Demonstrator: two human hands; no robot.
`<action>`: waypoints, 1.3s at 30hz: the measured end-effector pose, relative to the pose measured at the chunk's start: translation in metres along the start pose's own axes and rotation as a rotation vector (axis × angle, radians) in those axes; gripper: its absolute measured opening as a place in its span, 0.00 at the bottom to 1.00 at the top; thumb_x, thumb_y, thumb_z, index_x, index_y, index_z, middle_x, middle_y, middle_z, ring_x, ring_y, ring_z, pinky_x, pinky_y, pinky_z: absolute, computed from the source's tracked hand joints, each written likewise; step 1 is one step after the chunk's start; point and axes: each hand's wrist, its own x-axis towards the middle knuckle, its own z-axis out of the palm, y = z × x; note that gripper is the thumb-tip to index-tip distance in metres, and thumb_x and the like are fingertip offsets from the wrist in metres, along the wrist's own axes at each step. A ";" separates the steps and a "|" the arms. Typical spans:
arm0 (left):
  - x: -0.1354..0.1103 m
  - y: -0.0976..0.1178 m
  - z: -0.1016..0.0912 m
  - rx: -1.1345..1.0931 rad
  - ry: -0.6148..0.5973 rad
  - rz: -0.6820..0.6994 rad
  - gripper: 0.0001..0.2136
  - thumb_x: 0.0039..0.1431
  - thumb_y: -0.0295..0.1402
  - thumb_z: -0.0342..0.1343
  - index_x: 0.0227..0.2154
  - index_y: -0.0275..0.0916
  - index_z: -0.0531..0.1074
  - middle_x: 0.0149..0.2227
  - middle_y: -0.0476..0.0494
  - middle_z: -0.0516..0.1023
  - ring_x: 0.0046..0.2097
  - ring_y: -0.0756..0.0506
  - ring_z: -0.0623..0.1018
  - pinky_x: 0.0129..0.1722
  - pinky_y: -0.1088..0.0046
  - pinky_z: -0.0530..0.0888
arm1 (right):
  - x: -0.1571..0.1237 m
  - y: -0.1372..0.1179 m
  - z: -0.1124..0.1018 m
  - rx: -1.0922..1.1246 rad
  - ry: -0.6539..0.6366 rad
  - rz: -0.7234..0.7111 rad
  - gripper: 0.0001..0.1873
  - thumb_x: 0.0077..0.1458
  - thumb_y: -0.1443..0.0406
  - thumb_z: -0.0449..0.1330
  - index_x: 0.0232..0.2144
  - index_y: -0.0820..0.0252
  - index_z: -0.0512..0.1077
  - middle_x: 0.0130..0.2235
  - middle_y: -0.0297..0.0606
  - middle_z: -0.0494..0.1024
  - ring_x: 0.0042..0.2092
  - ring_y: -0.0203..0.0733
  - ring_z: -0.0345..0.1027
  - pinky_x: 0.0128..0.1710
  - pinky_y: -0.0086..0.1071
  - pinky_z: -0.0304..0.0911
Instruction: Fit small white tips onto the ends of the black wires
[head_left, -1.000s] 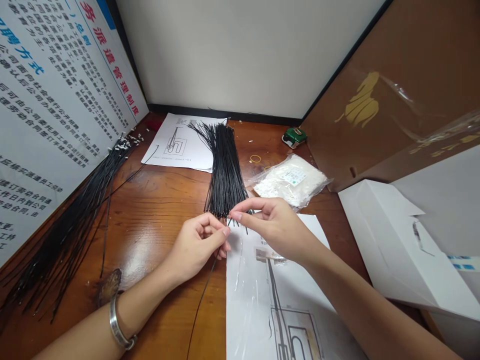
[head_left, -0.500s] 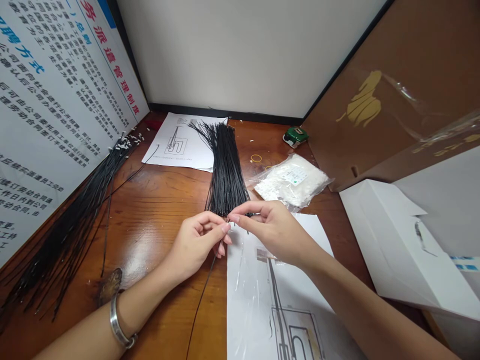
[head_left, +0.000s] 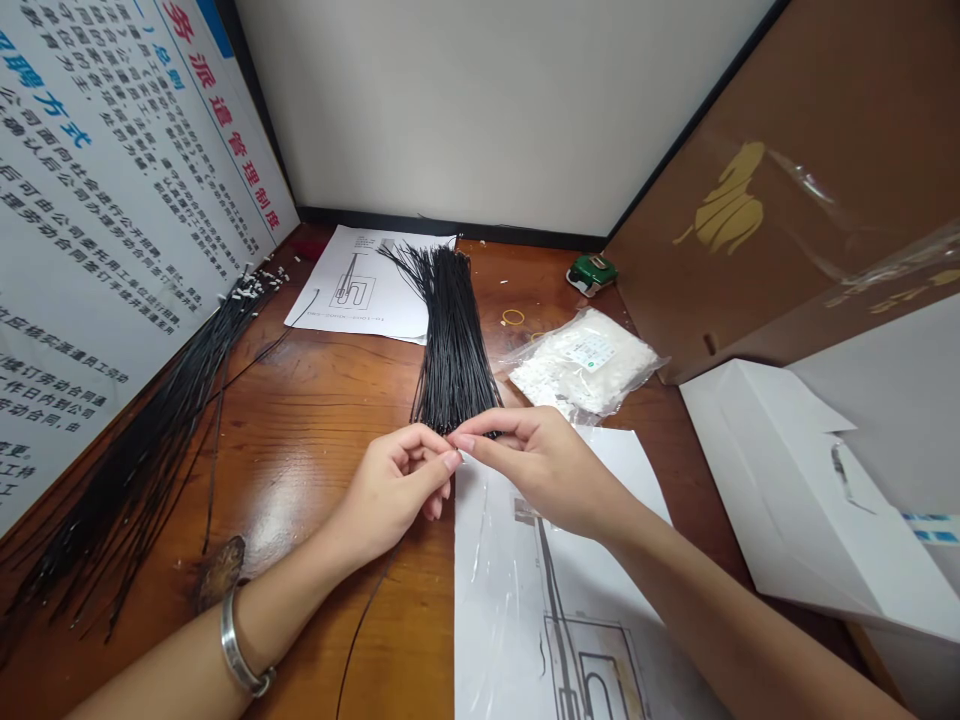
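My left hand [head_left: 405, 485] is closed in a pinch on a thin black wire [head_left: 365, 615], whose tail runs down from under the hand across the table. Fingertip to fingertip with it, my right hand [head_left: 536, 460] is also pinched closed. Whatever sits between the right fingertips is too small to make out. Just beyond both hands lies a thick bundle of black wires [head_left: 452, 340]. Farther left, a second fan of black wires [head_left: 161, 425] has small white connectors [head_left: 251, 285] at its far ends.
A clear bag of white pieces [head_left: 589, 365], yellow rubber bands [head_left: 513, 317] and a green tape measure [head_left: 591, 274] lie at the right. Printed drawings [head_left: 495, 600] rest under my right arm and behind the bundle [head_left: 322, 300]. A white box [head_left: 810, 500] stands far right.
The loose tail of the wire below my left hand has swung to the left. Both hands stay almost in place, their fingertips shifted slightly.
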 end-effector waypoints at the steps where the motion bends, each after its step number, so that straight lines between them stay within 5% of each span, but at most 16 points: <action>1: 0.000 0.000 0.000 -0.010 -0.006 0.001 0.10 0.53 0.37 0.58 0.25 0.35 0.67 0.20 0.53 0.70 0.19 0.55 0.68 0.20 0.79 0.65 | 0.000 0.000 0.000 0.004 0.005 0.011 0.11 0.55 0.59 0.58 0.30 0.58 0.76 0.19 0.32 0.67 0.17 0.30 0.50 0.15 0.27 0.46; 7: 0.001 -0.001 0.000 -0.058 0.004 -0.008 0.10 0.52 0.37 0.58 0.28 0.35 0.68 0.22 0.51 0.72 0.19 0.55 0.69 0.20 0.78 0.67 | 0.002 0.000 -0.002 0.020 0.093 0.048 0.08 0.52 0.60 0.61 0.32 0.60 0.75 0.13 0.22 0.55 0.15 0.27 0.40 0.13 0.26 0.38; 12: 0.002 -0.001 0.001 -0.064 0.040 -0.018 0.11 0.52 0.38 0.59 0.32 0.35 0.69 0.20 0.53 0.70 0.18 0.55 0.68 0.19 0.79 0.67 | 0.005 0.001 -0.001 0.123 0.091 -0.022 0.07 0.50 0.63 0.64 0.32 0.61 0.75 0.26 0.33 0.75 0.23 0.31 0.64 0.22 0.27 0.58; 15: 0.001 0.000 0.001 -0.067 0.057 -0.017 0.11 0.52 0.39 0.59 0.30 0.36 0.68 0.20 0.54 0.69 0.18 0.54 0.68 0.19 0.79 0.67 | 0.005 0.002 -0.001 0.170 0.069 -0.021 0.07 0.49 0.63 0.64 0.31 0.61 0.75 0.31 0.37 0.78 0.31 0.36 0.70 0.31 0.30 0.63; 25: 0.000 -0.003 0.000 -0.026 0.048 -0.003 0.11 0.55 0.39 0.58 0.29 0.36 0.68 0.20 0.54 0.69 0.19 0.54 0.69 0.20 0.79 0.68 | 0.006 0.002 -0.001 0.121 0.096 0.007 0.06 0.47 0.63 0.64 0.27 0.61 0.75 0.17 0.27 0.65 0.18 0.28 0.47 0.18 0.28 0.43; 39: -0.001 -0.002 0.002 -0.002 0.076 -0.006 0.10 0.55 0.38 0.57 0.27 0.36 0.67 0.20 0.53 0.70 0.19 0.54 0.70 0.20 0.79 0.68 | 0.006 0.007 0.001 0.070 0.109 0.008 0.08 0.47 0.60 0.64 0.27 0.60 0.76 0.17 0.29 0.64 0.19 0.31 0.47 0.19 0.29 0.41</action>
